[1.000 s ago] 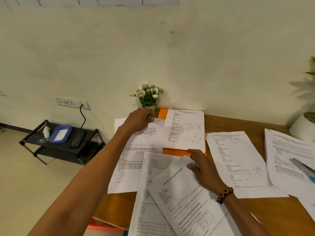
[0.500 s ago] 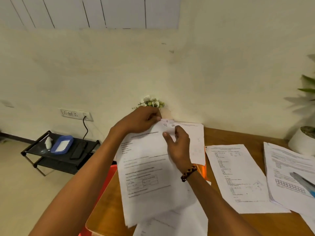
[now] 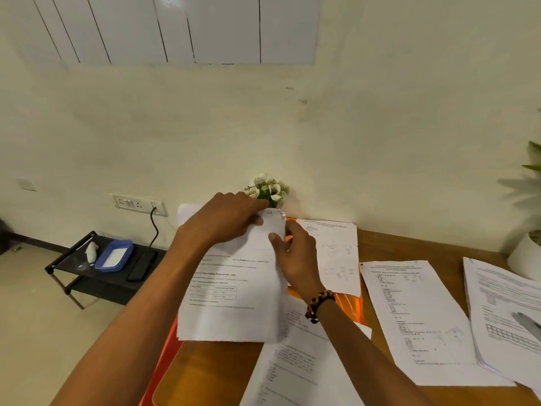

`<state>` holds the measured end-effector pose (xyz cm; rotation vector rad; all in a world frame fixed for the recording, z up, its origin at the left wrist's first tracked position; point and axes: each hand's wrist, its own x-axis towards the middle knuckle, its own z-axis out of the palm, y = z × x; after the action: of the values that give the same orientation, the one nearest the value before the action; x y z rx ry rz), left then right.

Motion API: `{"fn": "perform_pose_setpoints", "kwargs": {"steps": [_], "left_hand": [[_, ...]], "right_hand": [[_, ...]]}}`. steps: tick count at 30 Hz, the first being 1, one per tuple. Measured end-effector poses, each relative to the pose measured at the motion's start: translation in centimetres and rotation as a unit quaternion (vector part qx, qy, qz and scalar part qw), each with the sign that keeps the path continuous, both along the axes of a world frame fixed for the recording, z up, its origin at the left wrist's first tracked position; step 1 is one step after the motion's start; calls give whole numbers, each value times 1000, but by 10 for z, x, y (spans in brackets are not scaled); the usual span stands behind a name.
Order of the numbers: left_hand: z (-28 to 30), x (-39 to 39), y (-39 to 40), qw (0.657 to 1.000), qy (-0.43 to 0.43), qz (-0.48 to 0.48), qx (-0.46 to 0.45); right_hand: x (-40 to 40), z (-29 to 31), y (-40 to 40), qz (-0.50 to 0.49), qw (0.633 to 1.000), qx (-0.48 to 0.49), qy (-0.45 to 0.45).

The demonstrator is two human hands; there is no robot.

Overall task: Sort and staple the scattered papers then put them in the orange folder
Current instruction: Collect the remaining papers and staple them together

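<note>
Cream wall point(image 3: 380, 127) rises behind a wooden desk point(image 3: 439, 247) strewn with printed sheets. Above the desk's left part, a small stack of papers point(image 3: 231, 294) is held up off the surface, its printed face toward the camera and its lower edge hanging free over the desk's front corner. The left hand point(image 3: 225, 221) comes in from the lower left on a long, straight forearm and clamps the stack's top edge, fingers curled over the back and thumb pressed on the front. The right hand point(image 3: 295, 253) reaches in from the lower right, wrist bent upward, and pinches the stack's upper right corner between thumb and fingers; a beaded bracelet point(image 3: 319, 304) sits on that wrist.

Just behind and below the right hand lies the orange folder point(image 3: 348, 306), flat on the desk and mostly covered by a loose sheet point(image 3: 333, 253) with pencilled sketches. Another printed page point(image 3: 295, 370) lies under the forearm, toward the near edge. Further right rest a single question sheet point(image 3: 418, 317) and, beyond it, a thicker pile point(image 3: 506, 315) at the frame's edge.

A little pot of white artificial flowers point(image 3: 268, 189) stands against the wall, right behind the left hand's knuckles. At the far right a white plant pot point(image 3: 524, 256) shows partly. On the floor to the left stands a low black rack point(image 3: 96, 276) carrying a blue tray point(image 3: 114, 256), beneath a wall socket point(image 3: 140, 203) with a black cable plugged in.
</note>
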<state>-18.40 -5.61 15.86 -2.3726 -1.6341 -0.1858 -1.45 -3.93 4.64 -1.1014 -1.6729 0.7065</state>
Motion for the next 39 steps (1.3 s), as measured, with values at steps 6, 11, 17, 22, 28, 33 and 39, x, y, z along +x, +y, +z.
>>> {"fn": "perform_pose_setpoints", "kwargs": {"steps": [6, 11, 17, 22, 28, 33, 39], "left_hand": [[24, -6, 3, 997, 32, 14, -65], [39, 0, 15, 978, 37, 48, -199], [-1, 33, 15, 975, 92, 43, -196], [-56, 57, 8, 991, 136, -15, -5], [-118, 74, -4, 978, -118, -53, -164], [-156, 83, -5, 955, -183, -88, -215], [-176, 94, -9, 943, -212, -121, -226]], "right_hand": [[13, -5, -9, 174, 983, 5, -64], [16, -14, -21, 220, 974, -43, 14], [26, -46, -32, 184, 979, -74, 36], [54, -64, -54, 147, 979, -137, 23], [87, -91, -79, 156, 973, -172, 9], [112, -105, -90, 75, 977, -192, -44], [157, -126, -98, -244, 954, -171, -36]]}}
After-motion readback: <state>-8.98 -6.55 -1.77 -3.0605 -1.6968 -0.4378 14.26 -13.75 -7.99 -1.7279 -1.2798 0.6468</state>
